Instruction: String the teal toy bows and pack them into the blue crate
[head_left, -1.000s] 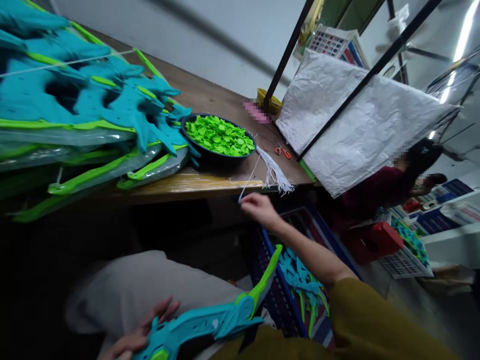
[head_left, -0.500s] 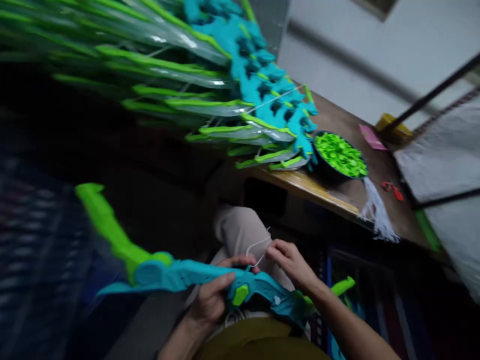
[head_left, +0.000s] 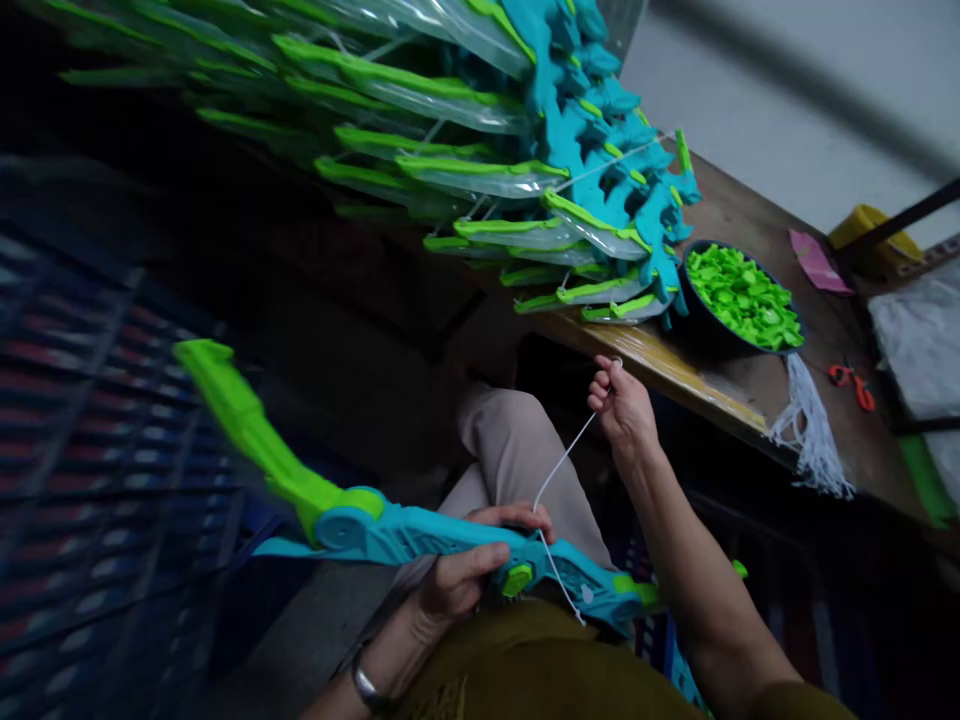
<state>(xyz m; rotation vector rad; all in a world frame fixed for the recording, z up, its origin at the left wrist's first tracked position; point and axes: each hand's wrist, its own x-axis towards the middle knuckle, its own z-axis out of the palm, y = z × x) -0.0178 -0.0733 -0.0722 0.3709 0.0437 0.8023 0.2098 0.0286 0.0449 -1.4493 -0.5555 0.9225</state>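
A teal and lime-green plastic toy bow [head_left: 431,535] lies across my lap. My left hand [head_left: 472,565] is wrapped round its middle, thumb on the near side and fingers on the far side. From near the bow's centre a white string [head_left: 564,458] rises to my right hand [head_left: 626,405], which pinches it up and to the right, close to the table edge. The string's other end hangs over the bow's near side and ends in a small knot.
Many teal and green toy bows [head_left: 570,130] are stacked on the table [head_left: 720,400]. Beside them stand a dark bowl [head_left: 686,290] of green plastic pieces, a bundle of white strings [head_left: 810,430] and red-handled scissors [head_left: 851,385]. Dark plastic crates [head_left: 112,440] stand at left.
My right hand has moved up and away from the bow, drawing the white string out long. My left hand keeps its hold on the bow. The view has shifted.
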